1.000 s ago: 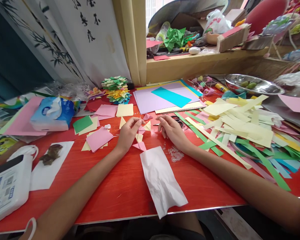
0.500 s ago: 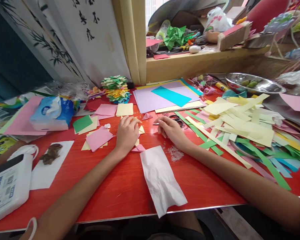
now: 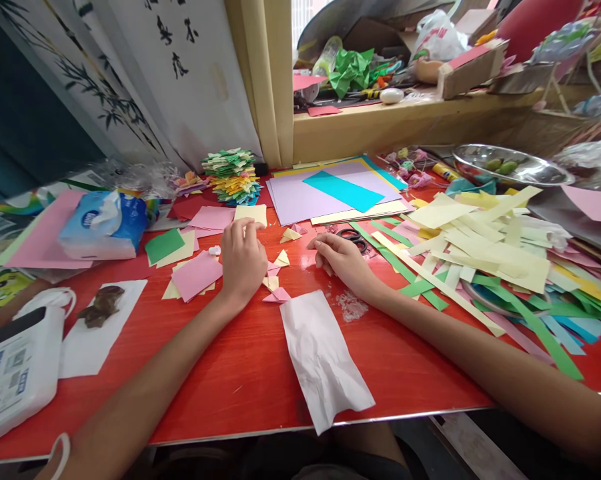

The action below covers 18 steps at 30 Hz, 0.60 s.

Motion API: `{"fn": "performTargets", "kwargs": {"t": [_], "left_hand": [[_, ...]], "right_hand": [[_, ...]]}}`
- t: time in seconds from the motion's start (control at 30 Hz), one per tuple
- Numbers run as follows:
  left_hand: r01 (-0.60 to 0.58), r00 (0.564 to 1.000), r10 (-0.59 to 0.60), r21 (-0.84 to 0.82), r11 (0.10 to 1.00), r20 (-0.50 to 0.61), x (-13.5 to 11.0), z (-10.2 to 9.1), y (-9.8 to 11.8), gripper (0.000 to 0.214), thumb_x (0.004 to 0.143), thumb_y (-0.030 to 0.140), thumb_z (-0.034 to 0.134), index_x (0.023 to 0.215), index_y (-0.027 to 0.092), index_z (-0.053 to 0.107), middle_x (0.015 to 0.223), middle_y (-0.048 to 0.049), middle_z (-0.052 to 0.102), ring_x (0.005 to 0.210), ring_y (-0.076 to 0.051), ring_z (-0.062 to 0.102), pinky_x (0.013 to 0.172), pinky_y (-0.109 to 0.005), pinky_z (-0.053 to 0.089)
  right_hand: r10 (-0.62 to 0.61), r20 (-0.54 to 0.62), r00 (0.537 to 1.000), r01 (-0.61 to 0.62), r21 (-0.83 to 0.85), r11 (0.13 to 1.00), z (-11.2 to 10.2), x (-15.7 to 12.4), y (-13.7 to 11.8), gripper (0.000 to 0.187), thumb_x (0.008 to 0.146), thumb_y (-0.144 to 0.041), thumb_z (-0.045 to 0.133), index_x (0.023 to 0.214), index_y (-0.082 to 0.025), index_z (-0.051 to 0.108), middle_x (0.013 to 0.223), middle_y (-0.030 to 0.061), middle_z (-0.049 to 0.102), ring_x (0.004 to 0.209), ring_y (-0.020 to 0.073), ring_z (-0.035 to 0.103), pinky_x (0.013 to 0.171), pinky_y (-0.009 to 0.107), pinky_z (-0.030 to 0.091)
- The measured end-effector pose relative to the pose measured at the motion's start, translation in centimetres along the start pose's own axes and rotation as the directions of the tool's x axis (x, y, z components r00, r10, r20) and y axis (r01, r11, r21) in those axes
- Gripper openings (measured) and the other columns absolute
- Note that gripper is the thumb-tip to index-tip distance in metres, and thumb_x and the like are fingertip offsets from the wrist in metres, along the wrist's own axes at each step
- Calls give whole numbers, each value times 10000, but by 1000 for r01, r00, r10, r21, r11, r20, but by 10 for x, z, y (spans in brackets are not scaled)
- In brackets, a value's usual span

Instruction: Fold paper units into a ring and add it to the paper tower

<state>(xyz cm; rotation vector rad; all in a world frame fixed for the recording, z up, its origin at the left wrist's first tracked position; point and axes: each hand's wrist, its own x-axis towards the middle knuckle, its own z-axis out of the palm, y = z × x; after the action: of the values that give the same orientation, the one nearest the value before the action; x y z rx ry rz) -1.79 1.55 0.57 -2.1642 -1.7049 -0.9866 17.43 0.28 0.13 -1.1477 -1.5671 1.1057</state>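
My left hand (image 3: 244, 261) is over the table just in front of a pale yellow paper square (image 3: 251, 214). Its fingers are loosely bent and apart, with nothing seen in them. To its right lie small folded paper triangles: a yellow one (image 3: 291, 235) by a pink one, another yellow one (image 3: 281, 259), and a pink one (image 3: 281, 295) nearer me. My right hand (image 3: 341, 261) rests on its side on the table, fingers loosely curved, no held thing visible. Black-handled scissors (image 3: 353, 237) lie just behind it, their blades hidden by the hand.
Crumpled white paper (image 3: 325, 360) lies at the front edge. Cut paper strips (image 3: 490, 247) heap up at right, below a metal bowl (image 3: 510, 167). Pink squares (image 3: 197, 275), a tissue pack (image 3: 103, 225) and a white device (image 3: 23, 370) are left. Folded-paper stacks (image 3: 233, 177) stand behind.
My left hand has let go of the folded yellow triangle, which now lies by the pink one. The hand has moved left, towards the yellow square. My right hand has hardly moved.
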Motion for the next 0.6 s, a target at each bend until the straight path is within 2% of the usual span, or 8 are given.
{"fn": "performTargets", "kwargs": {"t": [0.13, 0.27, 0.37, 0.47, 0.6], "left_hand": [[41, 999, -40, 143, 989, -10, 11, -11, -12, 279, 856, 175, 326, 1050, 174, 527, 1024, -121, 558, 1007, -264, 504, 842, -386, 382], [54, 973, -126, 342, 938, 194, 19, -22, -19, 383, 906, 352, 233, 943, 180, 573, 696, -79, 613, 696, -244, 589, 613, -321, 380], [-28, 943, -118, 427, 904, 311, 21, -26, -23, 417, 892, 441, 257, 915, 184, 584, 666, -74, 628, 661, -254, 606, 554, -288, 341], [-117, 906, -57, 377, 919, 419, 22, -24, -28, 392, 874, 492, 309, 963, 208, 564, 713, -56, 658, 687, -252, 626, 531, -270, 322], [-344, 811, 126, 291, 893, 572, 19, -23, -28, 414, 877, 507, 321, 1102, 210, 504, 768, -59, 679, 707, -249, 639, 530, -260, 325]], "right_hand": [[-4, 8, 1000, 4, -37, 999, -1, -1, -2, 203, 856, -272, 399, 825, -162, 567, 551, -34, 503, 431, 57, 392, 441, 198, 298], [-3, 16, 1000, 4, -54, 999, -1, -1, -3, 208, 853, -268, 396, 829, -161, 573, 541, -34, 507, 432, 60, 393, 451, 200, 302], [-13, 17, 1000, 14, -66, 998, -1, -2, -4, 213, 852, -262, 392, 829, -161, 578, 540, -34, 509, 436, 62, 394, 457, 201, 302], [-17, 17, 1000, 19, -79, 997, -1, -2, -4, 217, 850, -260, 389, 828, -159, 580, 540, -33, 513, 440, 64, 397, 464, 202, 306], [-15, 17, 1000, 17, -96, 995, 0, -1, -4, 216, 849, -259, 389, 833, -158, 580, 529, -35, 508, 438, 64, 399, 467, 201, 306]]}}
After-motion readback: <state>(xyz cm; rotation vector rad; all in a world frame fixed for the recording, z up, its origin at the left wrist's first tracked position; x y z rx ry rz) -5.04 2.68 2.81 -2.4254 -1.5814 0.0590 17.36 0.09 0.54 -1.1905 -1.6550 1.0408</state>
